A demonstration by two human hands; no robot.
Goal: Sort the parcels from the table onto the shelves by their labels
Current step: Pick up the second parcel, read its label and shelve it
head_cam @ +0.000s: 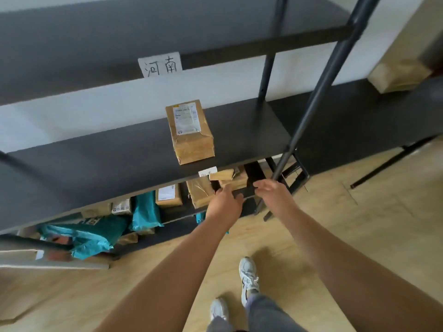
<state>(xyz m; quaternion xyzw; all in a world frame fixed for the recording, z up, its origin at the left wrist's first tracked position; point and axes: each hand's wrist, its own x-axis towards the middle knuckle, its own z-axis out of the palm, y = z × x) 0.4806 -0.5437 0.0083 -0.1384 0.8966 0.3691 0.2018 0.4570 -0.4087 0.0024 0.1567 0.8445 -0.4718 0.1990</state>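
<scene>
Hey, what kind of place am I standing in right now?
Probably a parcel sorting or storage room: dark metal shelves with a handwritten destination label, a brown paper parcel bearing a shipping label, and teal mailer bags piled lower down.

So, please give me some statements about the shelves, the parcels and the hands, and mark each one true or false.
1. One brown parcel lies alone on the middle shelf. True.
2. The paper sign hangs on the lowest shelf. False: it is on the upper shelf edge.
3. Teal bags lie on the shelf below. True.
4. The right hand holds a teal bag. False: it is empty, near the shelf post.
5. The left hand reaches toward the lower shelf's brown parcels. True.
</scene>
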